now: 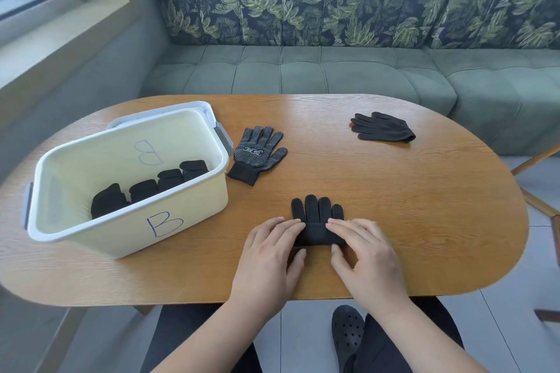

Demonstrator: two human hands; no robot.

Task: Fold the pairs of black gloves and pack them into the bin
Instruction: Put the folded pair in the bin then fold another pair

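Black knit, front and centre: glove pair (317,213) lying close to the near edge of the table (409,206), fingers pointing toward the far edge, cuff end folded over into a thick band. Left hand (266,254) and right hand (365,254) both on that band, fingertips laid along the top, thumbs tucked against the near side, pinching the fold from either end. Fingers kept close together, not spread.

Over by the left edge, cream bin (130,236) with a blue B on the wall and four folded bundles (145,189) lined up inside. Just beside the bin's right wall, dotted glove (257,154) flat on the wood, cuff toward the near edge. Well apart, up near the far right edge, plain pair (383,128) lying flat, fingers pointing left.

Past the far edge, green sofa (303,70) with leafy back cushions. Down below the near edge, black perforated clog (347,330).
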